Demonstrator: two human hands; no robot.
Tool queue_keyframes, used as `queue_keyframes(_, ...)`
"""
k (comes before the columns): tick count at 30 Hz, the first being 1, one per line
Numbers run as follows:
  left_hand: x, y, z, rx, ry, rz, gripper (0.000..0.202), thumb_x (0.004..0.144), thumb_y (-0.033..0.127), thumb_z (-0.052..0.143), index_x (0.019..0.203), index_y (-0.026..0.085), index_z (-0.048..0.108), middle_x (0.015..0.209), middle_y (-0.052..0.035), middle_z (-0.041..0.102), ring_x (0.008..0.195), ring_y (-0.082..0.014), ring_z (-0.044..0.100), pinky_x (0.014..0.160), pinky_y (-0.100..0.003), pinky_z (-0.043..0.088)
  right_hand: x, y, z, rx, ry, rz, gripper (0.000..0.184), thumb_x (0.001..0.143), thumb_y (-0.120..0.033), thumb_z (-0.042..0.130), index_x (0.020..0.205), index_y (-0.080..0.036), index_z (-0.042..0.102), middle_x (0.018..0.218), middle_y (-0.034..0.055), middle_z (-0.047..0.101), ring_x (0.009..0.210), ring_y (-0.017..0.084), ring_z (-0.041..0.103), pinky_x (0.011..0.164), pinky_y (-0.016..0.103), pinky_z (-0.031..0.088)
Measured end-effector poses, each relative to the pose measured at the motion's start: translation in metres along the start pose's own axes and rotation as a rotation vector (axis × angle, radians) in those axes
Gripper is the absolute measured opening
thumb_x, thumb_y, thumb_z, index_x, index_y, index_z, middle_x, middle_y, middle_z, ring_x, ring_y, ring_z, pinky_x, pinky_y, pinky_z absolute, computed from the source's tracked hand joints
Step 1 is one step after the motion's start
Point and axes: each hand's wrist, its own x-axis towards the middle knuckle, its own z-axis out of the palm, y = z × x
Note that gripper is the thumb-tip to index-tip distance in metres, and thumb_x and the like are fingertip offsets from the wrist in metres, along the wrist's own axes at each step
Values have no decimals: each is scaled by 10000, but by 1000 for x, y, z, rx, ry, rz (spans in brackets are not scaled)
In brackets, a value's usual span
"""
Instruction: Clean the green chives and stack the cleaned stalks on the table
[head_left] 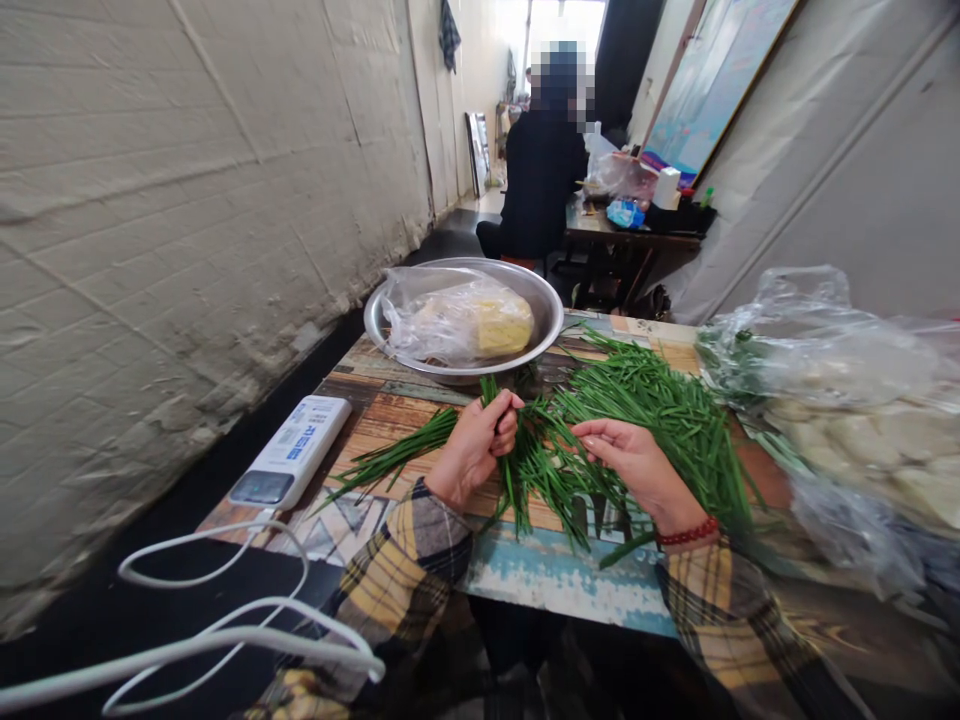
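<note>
My left hand point(480, 445) is closed in a fist round a small bunch of green garlic chives point(491, 392), whose ends stick out above and below it. Just to its right, my right hand point(622, 455) has thumb and forefinger pinched together over the loose leaves. Whatever sits between those fingertips is too small to make out. A large heap of chives point(660, 400) spreads over the table behind and right of my right hand. A thinner sheaf of chives point(401, 450) lies to the left, its near part hidden by my left hand.
A metal basin point(551, 345) with a plastic bag point(442, 315) of yellow food stands at the table's far edge. Left lies a white power bank point(292, 450) with a cable point(300, 640). Clear bags point(862, 400) of pale food sit right. A person point(540, 180) sits beyond.
</note>
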Motion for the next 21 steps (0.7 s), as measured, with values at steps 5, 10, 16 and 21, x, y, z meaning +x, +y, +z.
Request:
queue_keyframes(5,0,-2,2,41,9,5,257,794,376,612,765,132,536,473,91,299,362,-15,210,359,-153,141,1,0,-2,-31,46,-16,320,709,-421,668,899,-164,695,776,35,668,635,121,545,596,250,421)
queue_keyframes(10,-1,-3,3,97,-1,-13,252,773,363,632,761,128,544,472,89,295,369,-22,214,354,-164,118,2,0,-1,35,34,-11,323,707,-418,673,907,-164,682,793,49,683,680,136,585,620,255,442)
queue_keyframes(16,-2,-2,4,104,12,-7,259,758,372,644,755,132,546,474,91,290,370,-22,206,353,-168,108,2,6,0,-141,-2,-70,346,808,-446,546,967,-162,661,829,68,701,697,163,621,622,276,456)
queue_keyframes(21,-1,-2,2,102,23,-10,252,765,368,637,763,132,546,478,89,293,369,-21,216,358,-168,117,-2,7,7,-672,132,-271,287,862,-415,485,867,-200,674,842,60,684,764,193,619,695,310,441)
